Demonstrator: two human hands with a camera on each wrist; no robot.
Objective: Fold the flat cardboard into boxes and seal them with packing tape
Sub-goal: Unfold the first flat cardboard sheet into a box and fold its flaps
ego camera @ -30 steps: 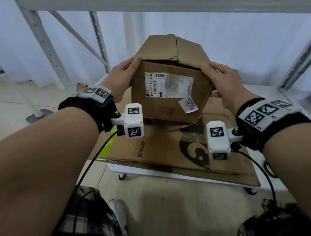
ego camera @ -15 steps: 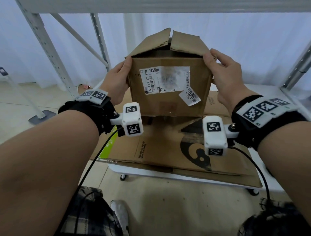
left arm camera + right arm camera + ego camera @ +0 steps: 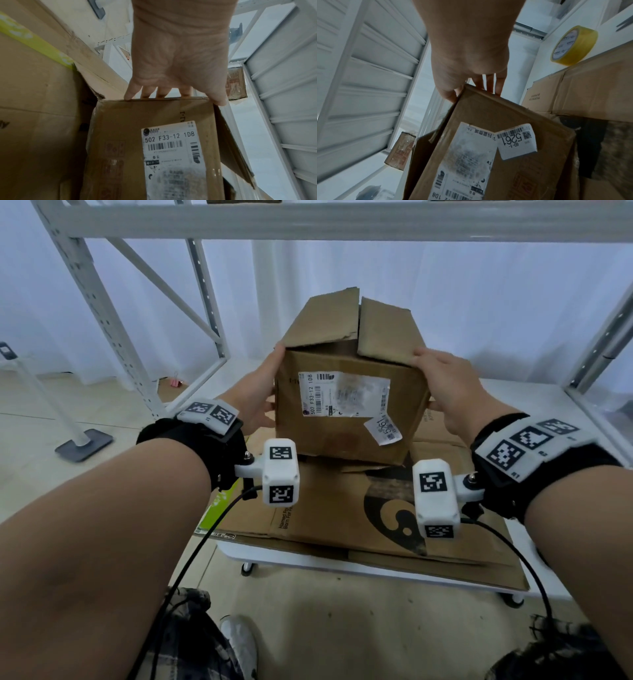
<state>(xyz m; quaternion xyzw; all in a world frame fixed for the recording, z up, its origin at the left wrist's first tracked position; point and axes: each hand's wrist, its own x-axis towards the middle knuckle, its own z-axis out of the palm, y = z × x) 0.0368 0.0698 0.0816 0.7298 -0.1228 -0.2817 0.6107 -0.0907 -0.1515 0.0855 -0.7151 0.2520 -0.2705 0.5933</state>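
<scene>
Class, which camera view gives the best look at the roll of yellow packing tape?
The right wrist view: the roll of yellow packing tape shows whole at upper right, beside the flattened cardboard. The head and left wrist views show no tape at all.

left hand (image 3: 260,395): mid-frame, my fingers curled over an edge, gripping.
right hand (image 3: 452,388): right of centre, my fingers clamped likewise.

White wheeled counter (image 3: 534,402) carries a stack of flattened cardboard sheets (image 3: 342,515) below both hands. Yellow tape roll (image 3: 573,46) lies on it, beyond the right hand (image 3: 469,51).
</scene>
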